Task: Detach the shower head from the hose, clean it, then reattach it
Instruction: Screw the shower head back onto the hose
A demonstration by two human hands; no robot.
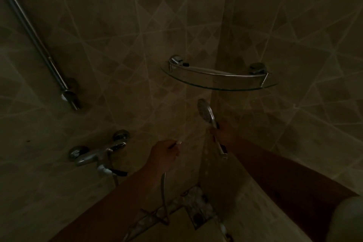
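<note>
In a dim tiled shower corner, my right hand (222,133) grips the handle of a chrome shower head (204,112), held upright with its spray face turned left. The handle's lower end (224,155) sticks out below my hand with no hose on it. My left hand (165,152) grips the end of the metal hose, whose pale connector tip (179,142) shows past my fingers. The hose (163,188) hangs down below my left forearm. The hose tip and the handle end are apart.
A chrome mixer tap (96,155) is on the left wall, with a slide rail (39,45) above it. A glass corner shelf (218,78) with a chrome rail hangs just above the shower head. A patterned tile strip (196,206) runs low in the corner.
</note>
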